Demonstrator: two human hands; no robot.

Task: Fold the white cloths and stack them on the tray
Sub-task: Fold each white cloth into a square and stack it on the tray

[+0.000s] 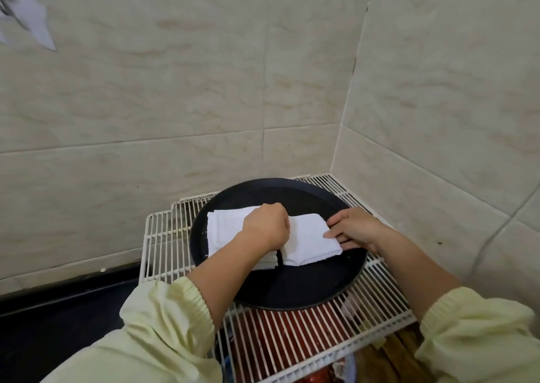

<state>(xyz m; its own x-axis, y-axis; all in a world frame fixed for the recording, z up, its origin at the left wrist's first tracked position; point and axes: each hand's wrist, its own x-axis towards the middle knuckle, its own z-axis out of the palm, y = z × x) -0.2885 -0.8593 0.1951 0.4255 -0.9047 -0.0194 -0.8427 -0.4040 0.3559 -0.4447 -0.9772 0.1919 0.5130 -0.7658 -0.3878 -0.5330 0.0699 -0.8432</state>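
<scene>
Two hands hold one folded cloth (306, 242) on the tray (292, 290), beside the stack (225, 230): left hand (266, 225) grip curled on its left edge, right hand (356, 229) pinching the right. Likely soft, light, limp; take opposite edges.

Nubbly white terry cloths (306, 242); smooth matt black tray (306, 290); white-coated metal wire rack (163, 238); glossy marbled wall tiles (175, 90).

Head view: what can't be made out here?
All head view.
- cloth stack: count unclear; the left hand and forearm cover its right side.
- left hand's grip: fingers curl under, out of sight.
- folded cloth: left edge behind the left hand.
- red things under the wire rack: barred over, cut by bottom edge.
- paper on wall: blurred, cut by left edge.
</scene>
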